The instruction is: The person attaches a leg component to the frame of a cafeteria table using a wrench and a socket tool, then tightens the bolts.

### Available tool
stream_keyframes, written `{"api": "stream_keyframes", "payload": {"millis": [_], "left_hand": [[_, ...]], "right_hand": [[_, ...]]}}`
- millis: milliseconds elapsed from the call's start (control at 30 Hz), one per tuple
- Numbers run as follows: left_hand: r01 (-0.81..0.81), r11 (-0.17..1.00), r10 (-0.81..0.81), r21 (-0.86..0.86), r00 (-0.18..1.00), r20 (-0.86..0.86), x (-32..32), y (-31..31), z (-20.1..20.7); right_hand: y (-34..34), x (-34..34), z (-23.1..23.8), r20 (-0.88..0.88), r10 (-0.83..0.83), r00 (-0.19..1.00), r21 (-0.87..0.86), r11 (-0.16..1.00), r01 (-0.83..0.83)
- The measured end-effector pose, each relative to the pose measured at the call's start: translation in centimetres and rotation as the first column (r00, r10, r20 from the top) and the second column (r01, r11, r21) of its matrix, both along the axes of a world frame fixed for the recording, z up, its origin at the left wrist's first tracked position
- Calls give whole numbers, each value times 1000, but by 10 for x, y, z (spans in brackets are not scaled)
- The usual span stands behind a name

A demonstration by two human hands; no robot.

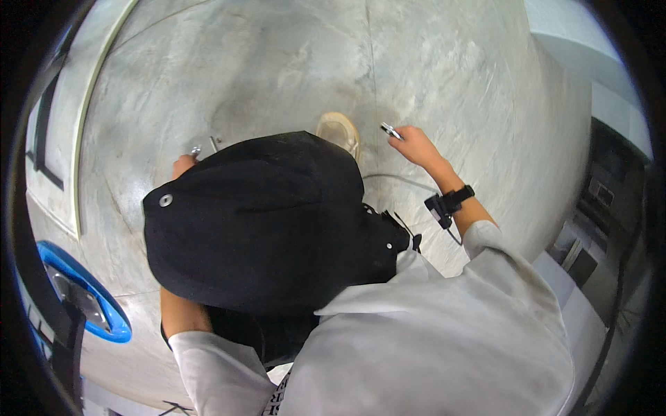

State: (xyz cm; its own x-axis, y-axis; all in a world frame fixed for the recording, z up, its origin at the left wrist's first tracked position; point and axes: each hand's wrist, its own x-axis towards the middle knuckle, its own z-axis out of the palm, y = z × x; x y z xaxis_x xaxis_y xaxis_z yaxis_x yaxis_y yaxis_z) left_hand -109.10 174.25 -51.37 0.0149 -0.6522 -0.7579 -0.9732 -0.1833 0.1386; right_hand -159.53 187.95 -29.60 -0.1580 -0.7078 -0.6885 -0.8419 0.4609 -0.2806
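Right hand (416, 147): reaches forward over the floor, fingers closed on a small silvery tool (390, 130); grip firm in look, the tool's end projecting from the fingers toward the left. Kind of tool too small to tell.

Left hand (183, 166): partly hidden behind a black cloth; a small shiny piece (195, 150) lies at its fingers. Whether the fingers are closed on it cannot be told.

Thin metal rod (214, 143): just beside the shiny piece, to its right, close to the upper margin of the black cloth.

Black cloth (263, 215): large, spread across the middle between the two arms; one metal eyelet (166, 200) at its left corner, one small pale stud (389, 246) toward its right corner.

Shoe (338, 132): tan, toe emerging past the cloth's upper edge, between the hands, nearer the right.

Wrist device (448, 206): black, strapped to the right forearm, with a cable.

Shirt (444, 340): pale grey, short sleeves, worn by the person.

Floor (277, 69): grey, mottled, with a dark seam running away from the shoe toward the far edge; a pale strip (91, 104) follows its left edge.

Blue-rimmed object (119, 322): rounded, grey inside, near the floor's left edge, beyond the near end of the strip.
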Motion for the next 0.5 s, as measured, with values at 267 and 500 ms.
{"api": "stream_keyframes", "payload": {"millis": [267, 500], "left_hand": [[0, 997, 1, 73, 1000, -18, 64, 5, 79], [-47, 988, 45, 144, 999, 18, 118, 30, 118]], "right_hand": [[28, 7, -20, 108, 54, 993, 23, 998, -56], [28, 33, -30, 118, -32, 993, 84, 996, 22]]}}
